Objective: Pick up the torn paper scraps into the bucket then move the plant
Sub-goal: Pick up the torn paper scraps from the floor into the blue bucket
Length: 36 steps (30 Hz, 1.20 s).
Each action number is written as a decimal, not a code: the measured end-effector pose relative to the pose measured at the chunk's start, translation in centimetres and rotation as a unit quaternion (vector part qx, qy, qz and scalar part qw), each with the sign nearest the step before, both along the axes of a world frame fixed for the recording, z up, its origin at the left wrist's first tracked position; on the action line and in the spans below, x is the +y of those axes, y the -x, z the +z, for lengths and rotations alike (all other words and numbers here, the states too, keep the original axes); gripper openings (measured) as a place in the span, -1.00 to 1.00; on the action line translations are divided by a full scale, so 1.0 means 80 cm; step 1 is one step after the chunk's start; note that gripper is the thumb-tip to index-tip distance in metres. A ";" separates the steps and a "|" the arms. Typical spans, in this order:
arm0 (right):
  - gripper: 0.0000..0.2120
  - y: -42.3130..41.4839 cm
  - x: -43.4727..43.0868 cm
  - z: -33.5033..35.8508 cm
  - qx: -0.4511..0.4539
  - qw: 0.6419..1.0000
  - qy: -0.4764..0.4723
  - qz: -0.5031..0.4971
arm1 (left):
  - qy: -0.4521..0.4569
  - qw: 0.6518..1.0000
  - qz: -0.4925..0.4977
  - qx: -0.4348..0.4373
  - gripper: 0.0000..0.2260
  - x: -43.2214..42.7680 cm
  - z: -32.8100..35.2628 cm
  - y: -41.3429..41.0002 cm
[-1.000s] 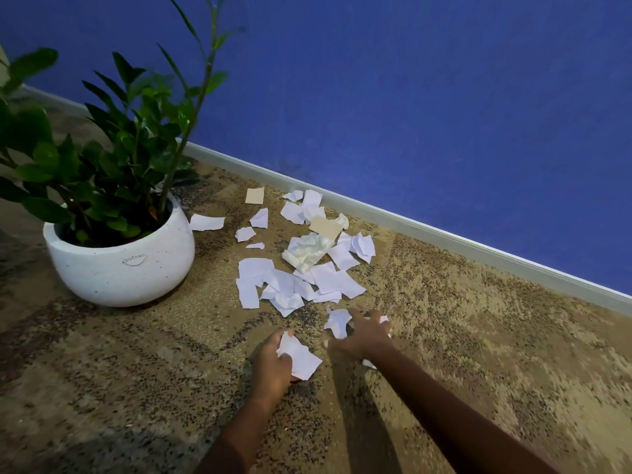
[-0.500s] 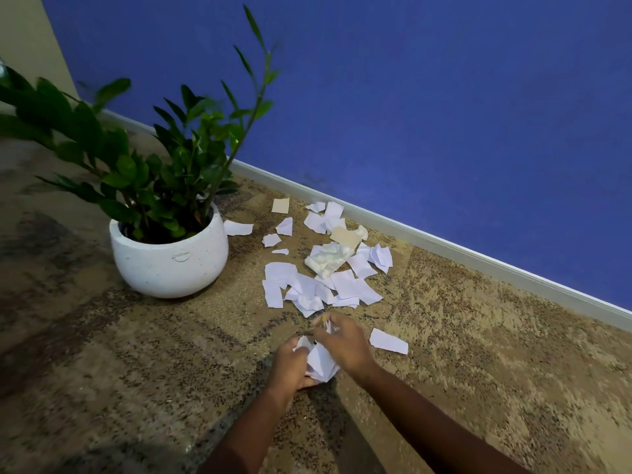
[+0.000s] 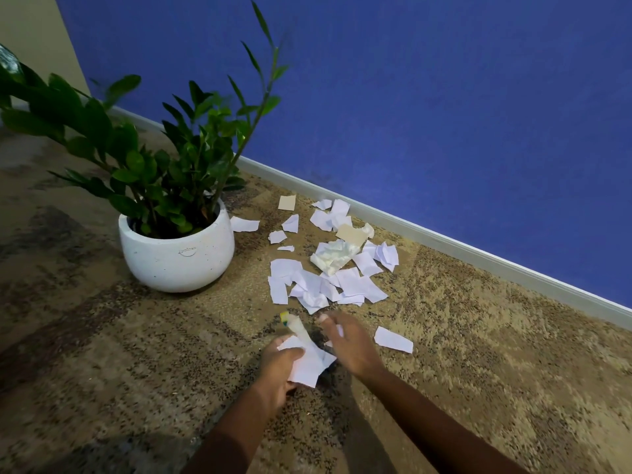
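The left hand (image 3: 278,366) has its grip clamped on a bunch of white paper scraps (image 3: 309,364), while the right hand (image 3: 349,343) hovers just beside it with fingers spread, blurred, holding nothing I can make out. Farther off, loose scraps (image 3: 328,268) litter the carpet (image 3: 102,354) below the blue wall (image 3: 444,97). On their left a white pot (image 3: 174,258) holds the plant (image 3: 164,159), some leaves cut off at the frame's left edge.

The brown, speckled carpet (image 3: 478,336) lies under both hands. A pile of white paper scraps (image 3: 328,268) sits on it just past the hands, and one scrap (image 3: 393,339) lies alone beside the right hand (image 3: 352,347). A white plant pot (image 3: 176,254) stands on it, beyond the left hand (image 3: 278,369).
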State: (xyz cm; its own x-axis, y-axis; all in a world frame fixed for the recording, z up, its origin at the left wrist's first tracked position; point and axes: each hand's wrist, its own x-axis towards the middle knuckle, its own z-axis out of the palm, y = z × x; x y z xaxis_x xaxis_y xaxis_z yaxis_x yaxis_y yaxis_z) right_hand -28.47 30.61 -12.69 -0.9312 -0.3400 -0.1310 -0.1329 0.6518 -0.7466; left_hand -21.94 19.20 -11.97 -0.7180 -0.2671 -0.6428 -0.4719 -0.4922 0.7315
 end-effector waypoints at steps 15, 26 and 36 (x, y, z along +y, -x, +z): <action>-0.43 0.025 -0.003 -0.036 -0.091 0.979 -0.174 -0.047 | 0.258 0.964 -0.051 -0.044 -0.65 -0.037 -0.025 -0.002; -0.83 -0.031 -0.051 0.007 -0.054 0.989 -0.133 0.046 | 0.370 0.920 -0.113 -0.059 -0.64 -0.088 0.029 -0.028; -0.70 -0.078 -0.196 0.173 0.021 0.986 0.020 0.163 | 0.498 0.860 -0.092 0.060 -0.76 -0.214 0.175 -0.073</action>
